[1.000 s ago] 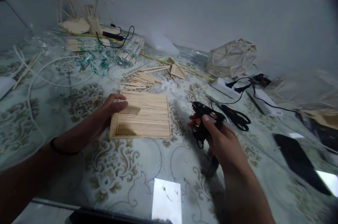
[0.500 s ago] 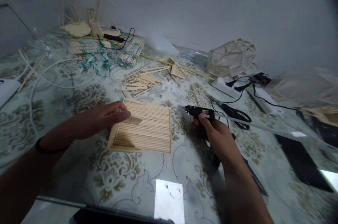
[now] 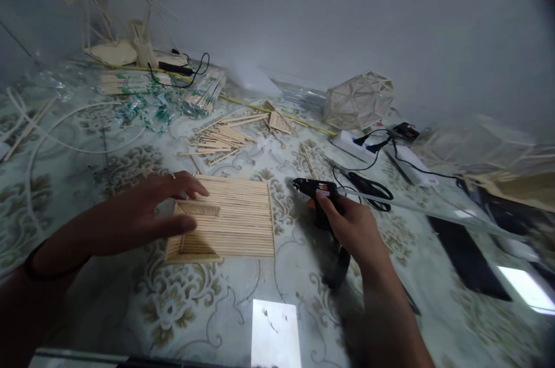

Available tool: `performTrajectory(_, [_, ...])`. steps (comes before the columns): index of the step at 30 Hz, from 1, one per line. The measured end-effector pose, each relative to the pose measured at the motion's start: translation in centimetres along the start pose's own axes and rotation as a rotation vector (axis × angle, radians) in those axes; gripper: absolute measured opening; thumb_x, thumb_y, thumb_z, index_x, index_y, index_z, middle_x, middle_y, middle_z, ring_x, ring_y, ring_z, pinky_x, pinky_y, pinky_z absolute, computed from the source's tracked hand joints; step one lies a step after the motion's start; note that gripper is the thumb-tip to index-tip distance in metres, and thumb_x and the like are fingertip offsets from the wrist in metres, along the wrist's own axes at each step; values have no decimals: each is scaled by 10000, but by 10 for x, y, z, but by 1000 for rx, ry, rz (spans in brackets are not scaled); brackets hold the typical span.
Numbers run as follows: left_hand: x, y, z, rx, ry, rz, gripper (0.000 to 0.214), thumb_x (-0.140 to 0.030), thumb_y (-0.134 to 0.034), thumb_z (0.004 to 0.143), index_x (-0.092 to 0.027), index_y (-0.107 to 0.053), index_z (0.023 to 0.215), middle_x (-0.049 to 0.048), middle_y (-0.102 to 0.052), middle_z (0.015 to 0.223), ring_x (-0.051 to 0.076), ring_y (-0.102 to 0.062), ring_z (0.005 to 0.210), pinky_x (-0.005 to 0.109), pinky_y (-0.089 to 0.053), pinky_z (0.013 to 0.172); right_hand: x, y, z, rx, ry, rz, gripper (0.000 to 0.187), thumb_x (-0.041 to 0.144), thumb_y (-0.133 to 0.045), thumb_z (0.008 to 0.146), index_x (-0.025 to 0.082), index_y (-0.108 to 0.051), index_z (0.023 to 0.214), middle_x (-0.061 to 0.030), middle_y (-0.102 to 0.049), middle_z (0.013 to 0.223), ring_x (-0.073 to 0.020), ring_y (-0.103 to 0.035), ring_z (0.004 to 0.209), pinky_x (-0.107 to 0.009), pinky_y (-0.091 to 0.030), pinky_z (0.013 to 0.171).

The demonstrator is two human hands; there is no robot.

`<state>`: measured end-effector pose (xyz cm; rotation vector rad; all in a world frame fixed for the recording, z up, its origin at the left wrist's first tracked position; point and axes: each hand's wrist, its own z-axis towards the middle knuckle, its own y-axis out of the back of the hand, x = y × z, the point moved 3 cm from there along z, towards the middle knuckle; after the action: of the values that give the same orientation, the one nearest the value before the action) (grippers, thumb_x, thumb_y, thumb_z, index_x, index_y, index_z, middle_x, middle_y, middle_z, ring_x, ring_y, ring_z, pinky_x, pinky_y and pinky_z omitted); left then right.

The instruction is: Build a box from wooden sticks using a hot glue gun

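A flat panel of thin wooden sticks (image 3: 247, 220) lies on the patterned tabletop, with a low raised wall along its left side. A short strip of sticks (image 3: 203, 210) rests on the panel near that wall. Over the panel's left end is my left hand (image 3: 147, 212), thumb and fingers apart; whether the fingertips touch the wood I cannot tell. To the right of the panel, my right hand (image 3: 355, 229) grips a black hot glue gun (image 3: 318, 188), its nozzle pointing left. A clear glue stick (image 3: 390, 201) trails from the gun's back.
Loose sticks (image 3: 223, 140) lie beyond the panel. Black scissors (image 3: 370, 186) and a white power strip (image 3: 353, 145) with cables sit right of them. Bundled sticks (image 3: 203, 93), a stick-built polyhedron (image 3: 359, 99) and a windmill-like model (image 3: 113, 51) stand farther back.
My left thumb and fingers have spread apart, uncovering more of the short strip. The glue gun stays in my right hand. The whole view has shifted slightly, moving the scene left.
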<state>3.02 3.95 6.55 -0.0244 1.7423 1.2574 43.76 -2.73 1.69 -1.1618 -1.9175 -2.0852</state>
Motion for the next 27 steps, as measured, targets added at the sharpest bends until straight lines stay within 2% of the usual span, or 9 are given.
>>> performTrajectory(2, [1,-2,-8,73,-83,-30,811,-755,-807,837,-376,-596,1522,34,-644,1603,363,-636,1460,461,-539,1220,2,0,-1,-6,11,-34,708,829,-502,851,187,-793,775,-124,-731,626,-293,-696,656,-361,-457,617])
performTrajectory(4, [3,-4,-14,139,-127,-6,1136,-711,-950,696,-413,-421,1657,48,-536,1713,400,-520,1581,514,-471,1302,3,0,-1,8,12,-59,742,869,-472,847,197,-768,734,-111,-695,586,-283,-669,620,-357,-429,595])
performTrajectory(6, [3,-5,-16,184,-135,24,1254,-674,-978,692,-406,-296,1709,78,-455,1766,395,-458,1627,531,-445,1323,3,-1,-1,37,8,-73,774,897,-431,844,206,-752,706,-93,-660,547,-264,-635,573,-350,-404,570])
performTrajectory(9, [3,-5,-15,213,-144,66,1137,-617,-913,826,-357,-233,1700,111,-396,1782,345,-417,1656,498,-435,1326,3,-3,0,65,2,-89,794,922,-383,842,226,-696,621,-74,-605,493,-241,-599,528,-346,-382,553])
performTrajectory(13, [3,-8,-14,206,-163,116,1000,-546,-861,880,-296,-269,1647,120,-456,1715,300,-539,1556,402,-464,1288,1,-3,-1,24,2,-131,723,872,-412,867,259,-604,536,-75,-551,451,-248,-589,524,-362,-364,569])
performTrajectory(18, [0,-10,-14,208,-60,76,873,-447,-844,861,-253,-351,1554,108,-583,1563,265,-706,1299,295,-586,1049,-1,5,-6,-134,19,-192,443,639,-558,871,256,-691,694,-105,-673,577,-280,-606,584,-379,-333,597])
performTrajectory(20, [-3,-9,-13,220,26,56,836,-442,-862,815,-235,-410,1487,99,-675,1418,271,-755,1144,291,-603,913,0,11,-9,-199,41,-170,377,568,-569,869,241,-753,841,-126,-763,711,-299,-667,660,-382,-381,625])
performTrajectory(22, [-9,-7,-12,193,81,66,810,-437,-868,779,-234,-449,1442,89,-726,1301,285,-763,1058,314,-594,872,6,15,-11,-238,84,-116,369,538,-573,864,231,-771,913,-133,-814,814,-302,-719,729,-385,-453,670])
performTrajectory(27, [-20,-11,-34,108,123,144,730,-404,-837,783,-289,-476,1407,69,-754,1267,306,-759,1061,358,-589,893,24,16,-19,-219,190,30,374,581,-607,874,241,-756,827,-97,-818,787,-254,-708,614,-370,-516,646])
